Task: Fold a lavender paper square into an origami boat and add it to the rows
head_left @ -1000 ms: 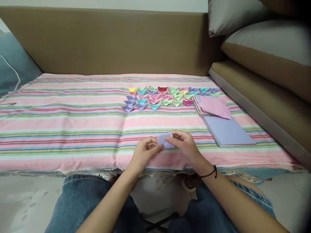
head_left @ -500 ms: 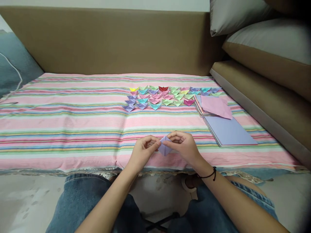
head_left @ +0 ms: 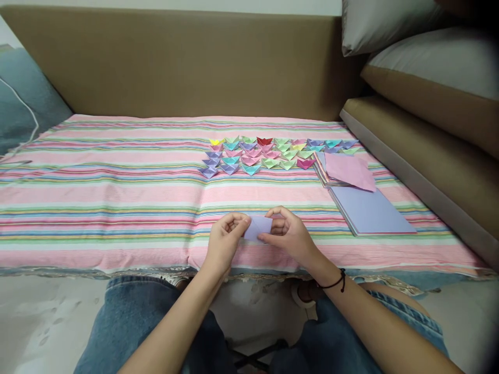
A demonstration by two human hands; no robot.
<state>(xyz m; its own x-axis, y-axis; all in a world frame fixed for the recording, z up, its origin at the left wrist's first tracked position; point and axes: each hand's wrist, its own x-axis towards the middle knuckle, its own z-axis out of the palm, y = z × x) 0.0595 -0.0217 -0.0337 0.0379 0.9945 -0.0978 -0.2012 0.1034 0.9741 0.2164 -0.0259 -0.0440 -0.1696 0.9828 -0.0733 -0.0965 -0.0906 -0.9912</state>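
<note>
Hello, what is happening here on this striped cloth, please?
A person is sitting at a low surface covered with a striped cloth and folding paper. The left hand and the right hand pinch a small lilac folded paper between them, just above the cloth's near edge. Further back lie rows of small folded paper shapes in many colours. To the right is a stack of paper sheets, lilac on top, with a pink sheet on its far end.

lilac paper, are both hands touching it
Touching. The head view shows the left hand and right hand pinching opposite ends of the lilac paper.
</note>
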